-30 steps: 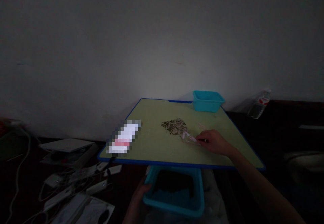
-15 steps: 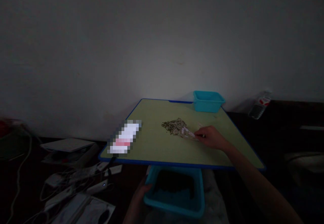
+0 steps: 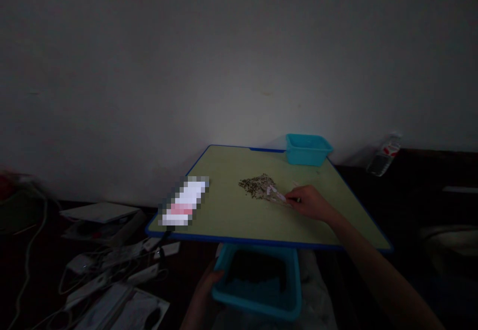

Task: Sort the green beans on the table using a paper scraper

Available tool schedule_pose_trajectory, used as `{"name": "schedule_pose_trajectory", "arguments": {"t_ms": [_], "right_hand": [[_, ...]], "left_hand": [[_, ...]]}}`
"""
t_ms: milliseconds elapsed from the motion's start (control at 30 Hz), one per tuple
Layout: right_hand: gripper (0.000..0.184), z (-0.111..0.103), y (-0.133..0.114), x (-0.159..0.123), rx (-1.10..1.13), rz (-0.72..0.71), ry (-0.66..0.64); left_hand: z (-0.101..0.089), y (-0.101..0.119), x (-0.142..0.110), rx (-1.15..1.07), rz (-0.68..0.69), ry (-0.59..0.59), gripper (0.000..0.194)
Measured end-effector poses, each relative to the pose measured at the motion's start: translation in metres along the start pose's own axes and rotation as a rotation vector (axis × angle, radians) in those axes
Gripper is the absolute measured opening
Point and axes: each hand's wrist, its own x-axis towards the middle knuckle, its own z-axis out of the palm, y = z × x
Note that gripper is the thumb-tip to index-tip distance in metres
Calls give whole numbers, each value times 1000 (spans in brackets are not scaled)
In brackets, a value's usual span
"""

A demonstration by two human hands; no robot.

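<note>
The right hand (image 3: pixel 311 203) lay on the green counter (image 3: pixel 231 215), its fingers pressed together around a small pale card or scraper (image 3: pixel 275 194); the flat edge of that piece touched the near-right side of a heap of small dark seeds (image 3: pixel 257 184), the angle a sweeping tool would take. Whether the piece was paper or plastic could not be told in the dim light. The heap sat near the middle of the counter, apart from its edges.

Below the near edge of the counter, the left hand (image 3: pixel 209 282) gripped the left rim of a blue tub (image 3: pixel 261 282), fingers curled over the wall. The tub was held just under the counter's lip, directly in line with the heap, where anything pushed off the edge would drop into it. Its dark inside suggested that it already held some contents, though these could not be made out.

A second, smaller blue tub (image 3: pixel 308 149) stood at the far right corner of the counter, against the wall. A blurred white and pink object (image 3: pixel 182 201) lay at the counter's left edge. Cables and papers (image 3: pixel 108 265) were strewn on the floor to the left, and a bottle (image 3: pixel 384 153) leaned on the dark surface to the right.
</note>
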Motion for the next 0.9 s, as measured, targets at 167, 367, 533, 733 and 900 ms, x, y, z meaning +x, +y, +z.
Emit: {"name": "schedule_pose_trajectory", "arguments": {"t_ms": [167,367,533,733,900], "right_hand": [[24,1,-7,6,7,13,-23],[25,5,-9,8,5,-23,-4],[25,9,-7,8,-4,-21,18],[26,11,-8,13,-11,-42,16],[25,13,-13,16,-26,-65,-4]], "left_hand": [[14,9,-18,10,26,66,50],[22,10,-24,17,16,75,44],[-3,2,-1,-10,18,92,43],[-15,-1,10,89,3,79,48],[-6,0,2,35,-35,33,53]]}}
